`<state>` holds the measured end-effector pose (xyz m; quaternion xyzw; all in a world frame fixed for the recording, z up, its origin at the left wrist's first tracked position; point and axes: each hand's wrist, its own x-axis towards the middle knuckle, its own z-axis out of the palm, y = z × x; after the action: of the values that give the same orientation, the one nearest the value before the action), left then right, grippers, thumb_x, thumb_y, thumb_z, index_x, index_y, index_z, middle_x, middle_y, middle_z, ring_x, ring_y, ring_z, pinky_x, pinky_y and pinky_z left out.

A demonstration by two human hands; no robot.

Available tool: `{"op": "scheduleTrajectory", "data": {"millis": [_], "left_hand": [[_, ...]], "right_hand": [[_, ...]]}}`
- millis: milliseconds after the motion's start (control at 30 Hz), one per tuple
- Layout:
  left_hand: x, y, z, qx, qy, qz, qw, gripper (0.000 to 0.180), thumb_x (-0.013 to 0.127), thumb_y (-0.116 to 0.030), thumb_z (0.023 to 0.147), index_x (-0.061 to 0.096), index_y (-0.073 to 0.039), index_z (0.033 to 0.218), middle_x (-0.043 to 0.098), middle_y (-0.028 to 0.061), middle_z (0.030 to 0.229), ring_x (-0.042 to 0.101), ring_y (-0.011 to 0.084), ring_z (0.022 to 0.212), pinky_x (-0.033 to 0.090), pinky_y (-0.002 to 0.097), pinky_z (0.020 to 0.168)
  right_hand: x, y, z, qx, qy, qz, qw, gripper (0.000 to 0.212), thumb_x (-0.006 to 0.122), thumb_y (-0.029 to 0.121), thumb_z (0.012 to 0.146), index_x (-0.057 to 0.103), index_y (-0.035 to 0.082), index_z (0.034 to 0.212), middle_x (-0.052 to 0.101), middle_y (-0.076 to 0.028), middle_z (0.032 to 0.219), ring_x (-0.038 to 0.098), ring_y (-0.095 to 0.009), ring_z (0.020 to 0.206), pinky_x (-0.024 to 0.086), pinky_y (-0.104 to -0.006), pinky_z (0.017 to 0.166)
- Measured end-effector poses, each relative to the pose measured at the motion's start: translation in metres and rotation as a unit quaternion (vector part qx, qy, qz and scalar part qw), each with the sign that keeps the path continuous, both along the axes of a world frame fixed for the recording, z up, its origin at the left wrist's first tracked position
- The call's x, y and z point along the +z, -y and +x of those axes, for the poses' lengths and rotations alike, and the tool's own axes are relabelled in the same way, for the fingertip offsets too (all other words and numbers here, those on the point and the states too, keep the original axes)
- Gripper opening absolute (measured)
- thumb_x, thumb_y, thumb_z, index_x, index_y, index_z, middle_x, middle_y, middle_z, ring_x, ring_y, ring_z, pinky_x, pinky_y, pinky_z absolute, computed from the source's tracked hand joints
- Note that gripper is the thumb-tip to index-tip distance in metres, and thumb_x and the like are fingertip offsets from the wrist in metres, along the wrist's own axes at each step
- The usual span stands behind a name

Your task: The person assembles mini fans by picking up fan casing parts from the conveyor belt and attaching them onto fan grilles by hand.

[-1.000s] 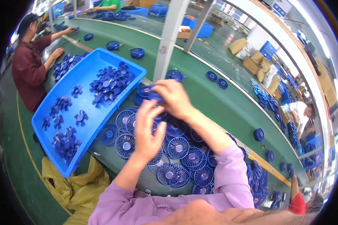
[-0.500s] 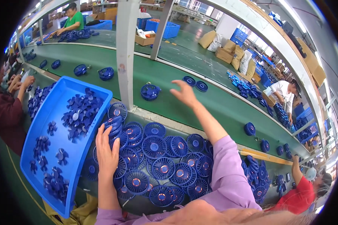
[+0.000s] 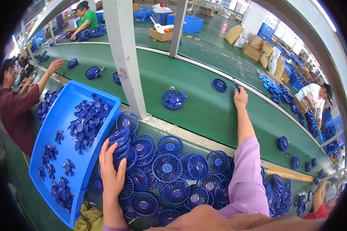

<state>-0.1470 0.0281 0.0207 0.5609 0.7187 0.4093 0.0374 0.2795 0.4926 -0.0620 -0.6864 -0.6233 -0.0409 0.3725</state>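
My right hand [image 3: 241, 97] reaches over the green conveyor belt [image 3: 204, 115], its fingers closed on a blue fan guard [image 3: 236, 84] seen nearly edge-on. Just left of it, another round blue fan guard [image 3: 219, 85] lies flat on the belt. My left hand [image 3: 112, 165] has its fingers and thumb apart, against a leaning stack of blue fan guards [image 3: 120, 139] beside the tub. Below and right of that stack, a pile of ribbed round guards [image 3: 167, 168] covers the bench; several show copper-coloured rings at the centre.
A blue tub [image 3: 54, 115] of dark blue fan blades [image 3: 89, 121] stands at my left. A white post [image 3: 124, 65] rises between bench and belt. Fan housings [image 3: 174, 99] sit along the belt. Co-workers sit at left, at right and across the belt.
My right hand has moved right and closed on one of the two guards that lay on the belt. The view has shifted. My left hand stays by the stack.
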Motion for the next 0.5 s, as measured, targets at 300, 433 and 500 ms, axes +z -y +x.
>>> {"op": "scheduleTrajectory", "data": {"millis": [300, 433, 500], "left_hand": [[-0.004, 0.007, 0.0, 0.027, -0.007, 0.009, 1.0, 0.049, 0.068, -0.01, 0.08, 0.053, -0.005, 0.126, 0.043, 0.0202, 0.141, 0.045, 0.0371, 0.126, 0.037, 0.0421, 0.104], [-0.007, 0.013, 0.004, 0.001, -0.015, 0.023, 1.0, 0.049, 0.067, -0.018, 0.085, 0.051, -0.006, 0.129, 0.04, 0.0232, 0.141, 0.04, 0.0395, 0.129, 0.033, 0.0436, 0.108], [-0.004, 0.017, 0.006, -0.002, -0.012, 0.023, 1.0, 0.047, 0.067, -0.021, 0.086, 0.051, -0.006, 0.128, 0.041, 0.0228, 0.141, 0.04, 0.0405, 0.129, 0.033, 0.045, 0.108]], "right_hand": [[0.009, 0.015, -0.084, 0.093, 0.152, -0.048, 0.983, 0.052, 0.071, 0.045, 0.079, 0.053, 0.011, 0.114, 0.061, -0.015, 0.112, 0.061, -0.036, 0.1, 0.05, -0.0449, 0.084], [0.015, 0.034, -0.055, 0.138, 0.143, -0.014, 0.98, 0.041, 0.065, 0.041, 0.084, 0.051, 0.008, 0.105, 0.065, -0.017, 0.098, 0.062, -0.04, 0.092, 0.05, -0.0492, 0.076], [0.021, 0.048, -0.041, 0.184, 0.1, -0.054, 0.976, 0.045, 0.06, 0.045, 0.089, 0.052, 0.005, 0.107, 0.066, -0.02, 0.095, 0.064, -0.039, 0.09, 0.05, -0.0458, 0.075]]}}
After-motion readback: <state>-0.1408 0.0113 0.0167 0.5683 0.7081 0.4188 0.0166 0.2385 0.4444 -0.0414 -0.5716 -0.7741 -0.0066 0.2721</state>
